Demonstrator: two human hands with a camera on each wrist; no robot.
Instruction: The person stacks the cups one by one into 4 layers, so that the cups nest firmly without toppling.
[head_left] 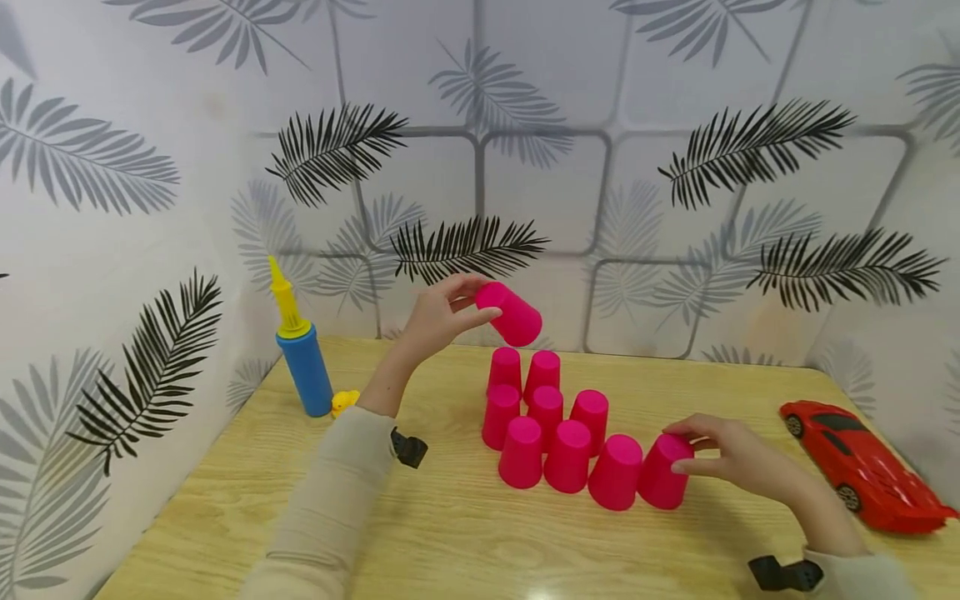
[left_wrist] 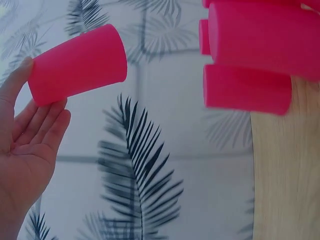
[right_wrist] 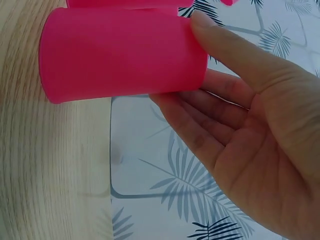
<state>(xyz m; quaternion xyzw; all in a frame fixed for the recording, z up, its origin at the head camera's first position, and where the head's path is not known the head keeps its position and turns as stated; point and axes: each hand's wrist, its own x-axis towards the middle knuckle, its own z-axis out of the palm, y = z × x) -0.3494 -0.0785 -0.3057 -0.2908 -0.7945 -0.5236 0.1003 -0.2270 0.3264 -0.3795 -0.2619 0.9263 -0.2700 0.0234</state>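
My left hand (head_left: 442, 314) pinches a pink cup (head_left: 510, 315) between thumb and fingers. It is tilted in the air above the back of a group of upside-down pink cups (head_left: 546, 408). In the left wrist view the raised cup (left_wrist: 80, 65) is apart from the others. With thumb and fingers my right hand (head_left: 738, 454) grips the base end of another upside-down cup (head_left: 664, 472), at the right end of the front row. This gripped cup (right_wrist: 125, 52) fills the upper part of the right wrist view, close beside its neighbour (head_left: 617, 472).
At the back left a blue and yellow hand pump (head_left: 306, 367) stands by a small yellow toy (head_left: 344, 402). A red toy car (head_left: 866, 467) sits at the right edge of the wooden table (head_left: 435, 533). A leaf-patterned wall (head_left: 540, 192) rises behind.
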